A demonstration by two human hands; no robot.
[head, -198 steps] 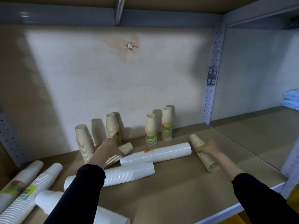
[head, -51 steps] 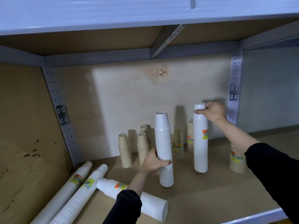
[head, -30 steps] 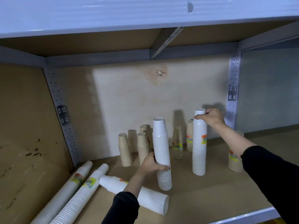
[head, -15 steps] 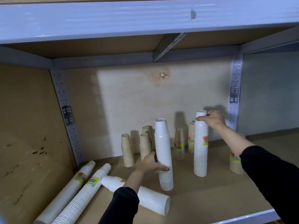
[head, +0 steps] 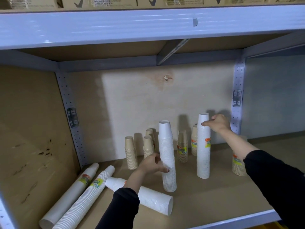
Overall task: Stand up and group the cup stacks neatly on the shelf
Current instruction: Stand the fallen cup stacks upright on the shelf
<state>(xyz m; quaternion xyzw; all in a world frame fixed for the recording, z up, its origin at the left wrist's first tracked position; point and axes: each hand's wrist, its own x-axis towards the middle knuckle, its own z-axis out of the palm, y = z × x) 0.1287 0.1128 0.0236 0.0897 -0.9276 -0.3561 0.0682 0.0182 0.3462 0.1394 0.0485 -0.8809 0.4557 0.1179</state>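
The cup stacks are on the brown board shelf (head: 214,200). The white paper cups are ribbed and nested into long tubes. The beige paper cups make short stacks, and some carry a yellow and orange label.

There are five white stacks. Two stand upright, the middle white stack (head: 167,156) and the right white stack (head: 203,151). Three lie down: the lying white stack (head: 155,201) at the front, the ribbed corner stack (head: 85,199) and the smooth corner stack (head: 66,201).

Six short beige stacks (head: 130,152) stand near the back wall, one partly hidden behind the right arm.

The left hand (head: 152,164) grips the middle white stack at about half height, with the fingers curled round it. The right hand (head: 217,123) holds the right white stack near its top, with the thumb on the front.
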